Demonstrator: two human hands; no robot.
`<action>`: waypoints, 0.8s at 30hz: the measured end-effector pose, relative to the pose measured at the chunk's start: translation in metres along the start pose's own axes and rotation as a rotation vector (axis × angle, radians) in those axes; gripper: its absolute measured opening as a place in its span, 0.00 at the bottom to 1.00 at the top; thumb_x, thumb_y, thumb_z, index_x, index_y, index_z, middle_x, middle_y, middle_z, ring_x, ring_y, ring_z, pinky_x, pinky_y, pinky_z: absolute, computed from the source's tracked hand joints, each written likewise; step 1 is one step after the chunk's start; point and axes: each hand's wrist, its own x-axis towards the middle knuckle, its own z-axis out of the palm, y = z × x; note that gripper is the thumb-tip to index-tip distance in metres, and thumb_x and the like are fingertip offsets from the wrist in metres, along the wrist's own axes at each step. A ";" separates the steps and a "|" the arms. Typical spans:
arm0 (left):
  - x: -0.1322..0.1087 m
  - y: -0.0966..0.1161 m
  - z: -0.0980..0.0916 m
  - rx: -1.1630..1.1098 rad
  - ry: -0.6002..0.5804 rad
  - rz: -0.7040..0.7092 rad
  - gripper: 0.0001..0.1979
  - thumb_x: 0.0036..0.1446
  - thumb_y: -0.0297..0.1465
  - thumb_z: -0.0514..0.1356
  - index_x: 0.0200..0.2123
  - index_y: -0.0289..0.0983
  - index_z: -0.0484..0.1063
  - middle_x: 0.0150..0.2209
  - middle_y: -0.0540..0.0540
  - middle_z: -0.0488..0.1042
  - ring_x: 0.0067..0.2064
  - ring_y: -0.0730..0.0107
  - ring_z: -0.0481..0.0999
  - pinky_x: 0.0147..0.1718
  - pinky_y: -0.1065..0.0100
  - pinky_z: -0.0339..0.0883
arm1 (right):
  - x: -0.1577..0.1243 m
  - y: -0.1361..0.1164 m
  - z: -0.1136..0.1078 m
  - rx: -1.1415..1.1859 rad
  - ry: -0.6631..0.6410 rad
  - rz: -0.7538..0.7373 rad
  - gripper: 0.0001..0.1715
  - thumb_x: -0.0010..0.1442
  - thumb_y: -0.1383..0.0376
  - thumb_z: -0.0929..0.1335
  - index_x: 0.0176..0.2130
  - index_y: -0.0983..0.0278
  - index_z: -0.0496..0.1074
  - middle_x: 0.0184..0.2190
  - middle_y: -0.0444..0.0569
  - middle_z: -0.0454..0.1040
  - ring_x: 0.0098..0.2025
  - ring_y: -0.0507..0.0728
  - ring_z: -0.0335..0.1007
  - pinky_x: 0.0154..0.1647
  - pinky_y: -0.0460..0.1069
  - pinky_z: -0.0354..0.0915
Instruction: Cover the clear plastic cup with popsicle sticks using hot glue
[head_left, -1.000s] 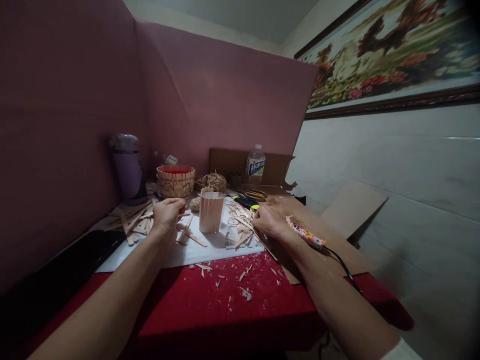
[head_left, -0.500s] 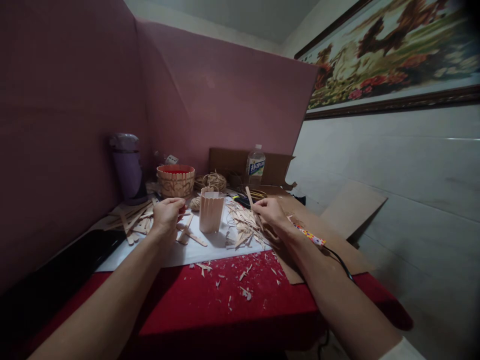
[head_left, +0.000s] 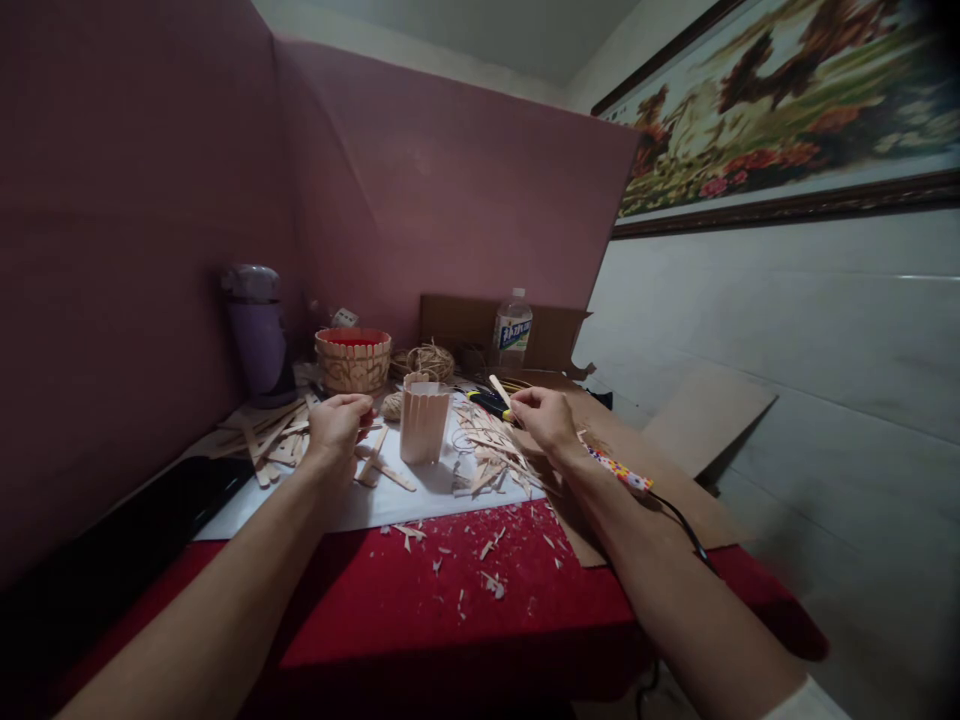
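So from the head cam, a flat, pale wooden stick (head_left: 498, 388) is pinched in the right hand (head_left: 543, 412), the left hand (head_left: 339, 428) is curled (can't tell on what), and the see-through, round cup (head_left: 421, 428) between them looks partly stick-clad, right side seemingly left bare.

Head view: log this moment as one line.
right hand: holds wooden stick | left hand: grip unclear | stick-covered cup: upright, between the hands
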 end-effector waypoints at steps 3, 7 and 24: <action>0.004 -0.002 -0.002 0.105 -0.003 0.061 0.05 0.37 0.31 0.58 0.21 0.37 0.66 0.18 0.50 0.68 0.22 0.70 0.68 0.23 0.70 0.60 | -0.002 0.001 0.001 -0.150 -0.026 -0.034 0.09 0.51 0.71 0.66 0.26 0.66 0.77 0.23 0.48 0.78 0.29 0.55 0.74 0.30 0.46 0.62; 0.016 -0.002 -0.010 0.374 0.010 0.186 0.05 0.43 0.33 0.56 0.22 0.38 0.68 0.23 0.45 0.73 0.29 0.63 0.73 0.27 0.66 0.63 | -0.008 0.000 0.000 -0.354 -0.065 -0.066 0.10 0.51 0.70 0.67 0.24 0.65 0.78 0.24 0.51 0.78 0.31 0.58 0.74 0.31 0.48 0.60; 0.002 0.000 -0.015 1.094 -0.095 0.277 0.06 0.45 0.30 0.61 0.19 0.39 0.70 0.29 0.36 0.78 0.41 0.46 0.77 0.35 0.59 0.63 | -0.020 -0.012 -0.001 -0.505 -0.096 -0.135 0.14 0.59 0.59 0.66 0.32 0.62 0.80 0.35 0.54 0.80 0.38 0.61 0.74 0.33 0.49 0.58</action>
